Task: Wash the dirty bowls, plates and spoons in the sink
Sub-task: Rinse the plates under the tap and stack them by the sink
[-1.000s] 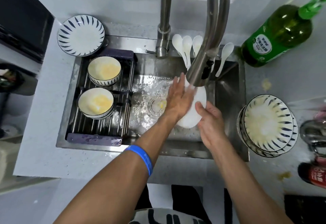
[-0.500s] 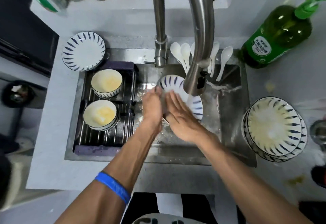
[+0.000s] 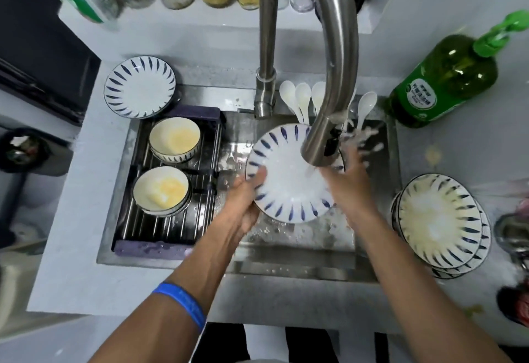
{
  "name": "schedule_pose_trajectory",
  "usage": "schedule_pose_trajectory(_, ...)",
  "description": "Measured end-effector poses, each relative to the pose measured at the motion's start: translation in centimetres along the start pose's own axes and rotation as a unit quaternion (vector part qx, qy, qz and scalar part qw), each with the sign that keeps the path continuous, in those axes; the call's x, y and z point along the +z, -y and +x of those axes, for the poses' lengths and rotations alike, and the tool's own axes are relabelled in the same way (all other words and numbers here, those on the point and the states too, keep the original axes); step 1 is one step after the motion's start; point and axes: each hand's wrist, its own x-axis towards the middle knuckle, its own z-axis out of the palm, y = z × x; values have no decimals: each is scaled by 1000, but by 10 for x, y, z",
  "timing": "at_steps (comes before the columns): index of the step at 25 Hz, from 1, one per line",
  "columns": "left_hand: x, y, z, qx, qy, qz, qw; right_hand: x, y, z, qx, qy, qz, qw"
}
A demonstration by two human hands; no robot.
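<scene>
Gripping the plate by its left rim, the left hand holds it under the tap over the sink, while the right hand rubs it with flat fingers. Half a second ago it was tilted; now it faces up, rinsing clean. Dirty bowls wait on the left rack and stacked plates on the right; the low spout crowds the hands.

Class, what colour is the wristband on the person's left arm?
The rubber wristband is blue, seen in the head view.
</scene>
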Motion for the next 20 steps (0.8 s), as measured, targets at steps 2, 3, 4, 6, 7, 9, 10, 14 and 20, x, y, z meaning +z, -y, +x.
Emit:
schedule_pose_trajectory(2,21,19,0,-47,-27,-22,998,-2,0,-12,19,8,33,999)
schedule_pose_trajectory(3,33,34,-2,-52,-65,-33,996,1,-4,-20,16,-33,41,998)
schedule_pose_trajectory(4,44,44,-9,-69,-79,-57,993,6,-9,-29,22,-69,92,993)
schedule_pose_trajectory(6,58,45,-22,-73,-51,-84,992,16,-10,-44,75,-86,290,950)
schedule_pose_trajectory(7,55,42,-21,-51,-32,-74,995,19,-12,-48,107,-74,371,919)
schedule_pose_trajectory(9,41,31,-12,16,-14,-8,1000,17,-9,-45,168,-55,401,899)
schedule_pose_trajectory(10,37,22,-12,29,-12,31,999,14,-8,-43,169,-69,337,924)
schedule_pose_trajectory(14,36,15,-31,102,-50,153,982,19,-12,-56,-145,2,-333,932)
schedule_pose_trajectory(20,20,-7,-46,140,-63,109,982,30,31,-45,-166,220,-354,894)
